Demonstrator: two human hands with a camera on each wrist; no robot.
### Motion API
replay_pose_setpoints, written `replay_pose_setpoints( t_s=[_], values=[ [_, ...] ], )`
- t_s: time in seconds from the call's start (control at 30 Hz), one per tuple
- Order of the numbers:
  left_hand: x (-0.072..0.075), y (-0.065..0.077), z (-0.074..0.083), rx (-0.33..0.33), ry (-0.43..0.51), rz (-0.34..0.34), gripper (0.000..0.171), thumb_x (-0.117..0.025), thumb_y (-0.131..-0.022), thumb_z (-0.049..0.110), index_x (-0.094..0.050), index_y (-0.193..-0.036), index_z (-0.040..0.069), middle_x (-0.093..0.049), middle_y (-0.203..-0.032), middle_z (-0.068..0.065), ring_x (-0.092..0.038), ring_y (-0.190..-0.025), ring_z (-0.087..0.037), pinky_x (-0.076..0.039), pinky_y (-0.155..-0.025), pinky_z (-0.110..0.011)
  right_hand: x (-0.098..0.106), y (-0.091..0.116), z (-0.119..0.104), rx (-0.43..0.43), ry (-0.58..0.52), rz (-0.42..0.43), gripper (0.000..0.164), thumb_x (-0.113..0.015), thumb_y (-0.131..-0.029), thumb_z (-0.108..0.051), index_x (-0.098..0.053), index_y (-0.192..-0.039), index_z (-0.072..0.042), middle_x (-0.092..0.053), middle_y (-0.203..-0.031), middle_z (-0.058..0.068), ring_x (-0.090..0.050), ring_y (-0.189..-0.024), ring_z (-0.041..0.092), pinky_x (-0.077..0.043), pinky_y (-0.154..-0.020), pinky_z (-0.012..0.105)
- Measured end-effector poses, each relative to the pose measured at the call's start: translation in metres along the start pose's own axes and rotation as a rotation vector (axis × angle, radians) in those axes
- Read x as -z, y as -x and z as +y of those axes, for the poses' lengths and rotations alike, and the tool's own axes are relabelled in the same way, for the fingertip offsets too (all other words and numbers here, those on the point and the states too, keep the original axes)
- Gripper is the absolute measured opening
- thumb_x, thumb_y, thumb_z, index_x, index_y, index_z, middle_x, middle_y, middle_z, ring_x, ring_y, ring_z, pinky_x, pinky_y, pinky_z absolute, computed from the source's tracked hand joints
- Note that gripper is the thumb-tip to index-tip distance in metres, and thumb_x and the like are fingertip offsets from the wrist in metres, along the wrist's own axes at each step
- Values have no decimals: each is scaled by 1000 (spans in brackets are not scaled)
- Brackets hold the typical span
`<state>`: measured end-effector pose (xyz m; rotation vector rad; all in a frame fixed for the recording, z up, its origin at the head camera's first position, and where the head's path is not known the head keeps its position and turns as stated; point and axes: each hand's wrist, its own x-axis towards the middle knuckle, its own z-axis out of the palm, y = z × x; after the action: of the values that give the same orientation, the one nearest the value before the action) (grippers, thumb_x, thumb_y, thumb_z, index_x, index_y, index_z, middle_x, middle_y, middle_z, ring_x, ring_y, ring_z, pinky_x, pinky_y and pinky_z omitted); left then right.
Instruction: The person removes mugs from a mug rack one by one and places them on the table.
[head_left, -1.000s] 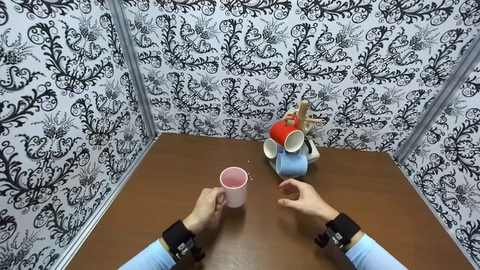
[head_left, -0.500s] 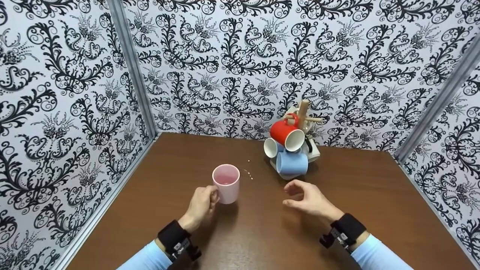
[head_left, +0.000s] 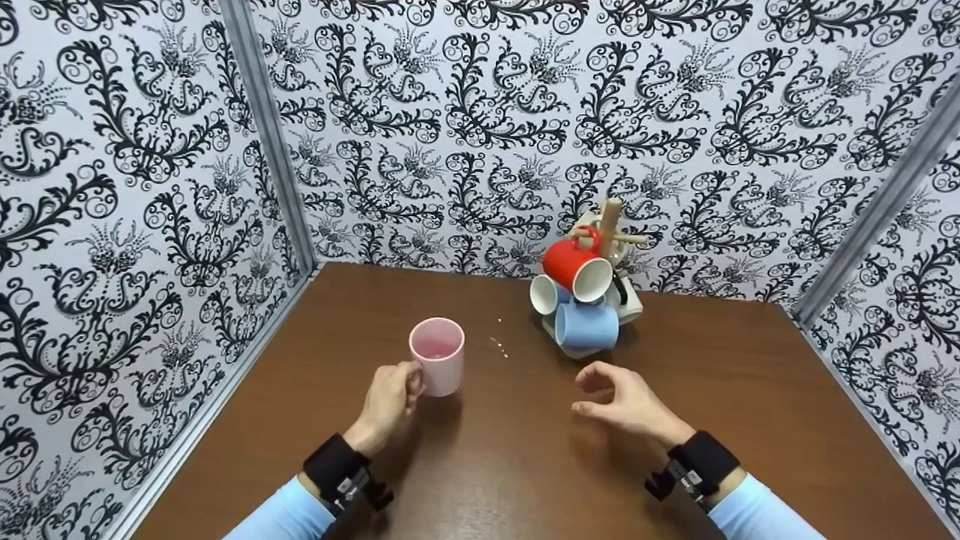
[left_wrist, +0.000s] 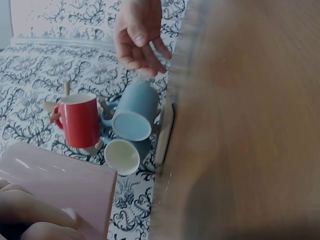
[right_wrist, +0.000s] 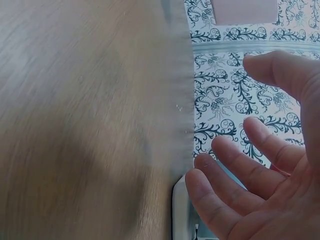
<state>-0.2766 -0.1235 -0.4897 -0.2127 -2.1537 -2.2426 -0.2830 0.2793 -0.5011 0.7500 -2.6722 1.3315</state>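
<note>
My left hand point(head_left: 390, 401) grips the handle of a pink mug point(head_left: 442, 371), held upright a little above the table. In the left wrist view the pink mug point(left_wrist: 65, 185) fills the lower left, with fingers curled at its handle. My right hand point(head_left: 626, 401) hovers over the table with loosely bent fingers and nothing in them. It is nearest to a light blue mug point(head_left: 589, 326) on a wooden mug tree point(head_left: 611, 217). In the right wrist view, the thumb and fingers of the right hand point(right_wrist: 270, 185) are spread apart.
A red mug point(head_left: 574, 270) hangs above another blue mug point(head_left: 546, 295) on the tree; a white thing with a black handle-like part is partly hidden behind. Small white specks point(head_left: 501, 346) lie on the brown table point(head_left: 510, 450). Patterned walls point(head_left: 420, 112) enclose it.
My left hand has carried the pink mug leftward and slightly away from me. The right hand has drifted a little to the right, its fingers still loose.
</note>
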Motion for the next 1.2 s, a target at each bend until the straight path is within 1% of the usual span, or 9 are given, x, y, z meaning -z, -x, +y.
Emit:
replay_pose_setpoints(
  t_s=[0.1,0.2,0.33,0.47,0.63,0.73,0.87,1.07,1.2],
  values=[
    [6,-1,2,-9,-4,15,45,-47,-105,18,-46,-61,10,-42,-55,2,-35,-45,-9,-29,-44,-24,1,2,1,-4,-9,0,41,-88,-86,-21,-68,-120,-8,-71,-118,24,-68,-112,46,-59,-92,56],
    [12,-1,5,-29,21,17,44,-45,-105,16,-44,-61,9,-40,-55,3,-32,-45,-8,-26,-43,-22,3,4,1,-20,-21,0,42,-88,-87,-21,-68,-122,-10,-71,-119,24,-68,-112,48,-60,-91,54],
    [19,-2,7,-47,52,19,44,-45,-105,14,-42,-62,8,-39,-56,2,-30,-46,-7,-24,-43,-21,6,6,-1,-35,-35,3,42,-88,-87,-21,-68,-122,-9,-70,-118,24,-68,-112,48,-59,-91,56],
    [26,-3,9,-53,47,34,44,-45,-105,13,-43,-62,7,-38,-56,2,-30,-45,-7,-24,-42,-21,7,7,-2,-22,-28,7,42,-87,-88,-22,-68,-122,-7,-71,-117,21,-68,-111,47,-60,-90,56],
    [37,-2,9,-71,38,53,42,-45,-105,12,-42,-63,6,-38,-55,2,-30,-47,-9,-23,-43,-22,8,9,-1,-24,-7,22,41,-88,-87,-22,-69,-121,-10,-72,-116,18,-68,-111,47,-60,-89,56],
    [42,-1,9,-66,25,65,43,-45,-105,12,-43,-63,6,-38,-55,1,-31,-47,-9,-24,-44,-22,9,10,0,-33,-11,28,41,-88,-87,-22,-68,-121,-12,-71,-117,20,-68,-112,47,-60,-90,56],
    [50,1,11,-54,31,87,45,-45,-106,13,-40,-61,6,-37,-55,1,-29,-46,-8,-23,-43,-22,10,11,2,-39,-13,32,41,-89,-86,-21,-69,-120,-11,-71,-117,23,-69,-111,47,-59,-90,57],
    [64,1,13,-49,72,117,46,-45,-106,11,-40,-61,6,-36,-54,2,-28,-46,-8,-22,-43,-21,12,12,4,-60,13,57,42,-89,-85,-21,-69,-121,-11,-73,-117,18,-70,-110,46,-59,-92,57],
    [71,1,13,-26,79,139,48,-45,-104,11,-37,-57,9,-34,-53,4,-26,-45,-7,-21,-42,-21,13,13,6,-65,42,76,44,-90,-85,-21,-69,-123,-13,-73,-117,14,-70,-111,44,-61,-89,53]
  ],
)
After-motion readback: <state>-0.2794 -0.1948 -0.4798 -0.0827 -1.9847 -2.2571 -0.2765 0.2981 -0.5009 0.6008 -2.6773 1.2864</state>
